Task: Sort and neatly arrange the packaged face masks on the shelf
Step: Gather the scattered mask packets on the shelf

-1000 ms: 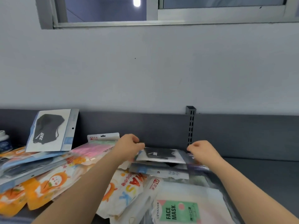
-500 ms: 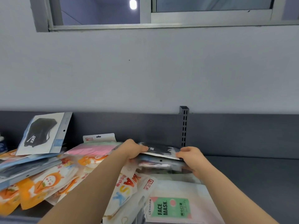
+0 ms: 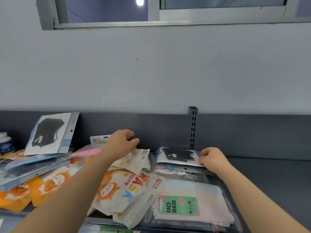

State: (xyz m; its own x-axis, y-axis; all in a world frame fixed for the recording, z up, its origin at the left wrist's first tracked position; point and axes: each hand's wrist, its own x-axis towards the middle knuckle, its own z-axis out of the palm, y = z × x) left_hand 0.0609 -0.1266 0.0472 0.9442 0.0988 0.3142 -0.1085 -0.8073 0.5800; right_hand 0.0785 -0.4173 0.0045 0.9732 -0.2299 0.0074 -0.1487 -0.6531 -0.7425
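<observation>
The right hand grips the black mask pack atop the stack near the shelf back edge. The left hand hovers, released. Align pack edges with the stack beneath before letting go.

The shelf held one leaning black pack and one flat black pack, two in all; one green-labelled pack; one white bottle; orange packs overlapped beyond counting.

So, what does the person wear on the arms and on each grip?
Nothing that shows. The left forearm and right forearm are bare up to the picture's edge, with no sleeves. The left grip and right grip are bare hands: no gloves, rings, watch or bracelet in view.
</observation>
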